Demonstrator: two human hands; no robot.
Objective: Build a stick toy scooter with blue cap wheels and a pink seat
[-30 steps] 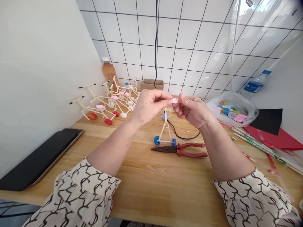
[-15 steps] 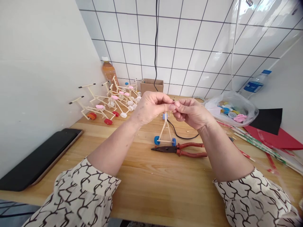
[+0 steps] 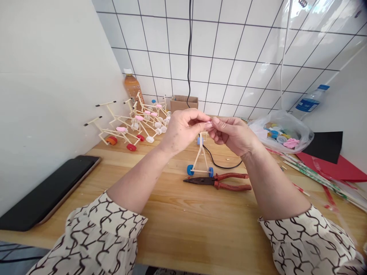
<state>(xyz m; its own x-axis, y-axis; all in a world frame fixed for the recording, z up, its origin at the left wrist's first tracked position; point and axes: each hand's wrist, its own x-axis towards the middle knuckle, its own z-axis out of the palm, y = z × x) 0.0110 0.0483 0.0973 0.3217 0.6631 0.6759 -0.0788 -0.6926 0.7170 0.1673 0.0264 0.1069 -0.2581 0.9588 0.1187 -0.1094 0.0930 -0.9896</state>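
My left hand (image 3: 186,128) and my right hand (image 3: 229,131) meet in the air, thumbs and forefingers pinched together. Between the fingertips shows a sliver of a small pink piece (image 3: 209,123), mostly covered by the fingers. Just below them stands a little stick tricycle (image 3: 201,154) with blue bottle-cap wheels; the hands hide its upper end. In front of its rear wheels lie long-nose pliers (image 3: 216,181) with red handles, jaws pointing left.
Several finished stick tricycles (image 3: 134,122) crowd the back left by an orange drink bottle (image 3: 132,86). A black phone (image 3: 48,191) lies left. At right are a plastic bag of caps (image 3: 281,133), a water bottle (image 3: 311,101), red and black sheets (image 3: 329,152) and thin sticks (image 3: 321,175).
The fingertips have shifted slightly, and a bit of pink now shows between them. The tricycle and pliers stay in place.
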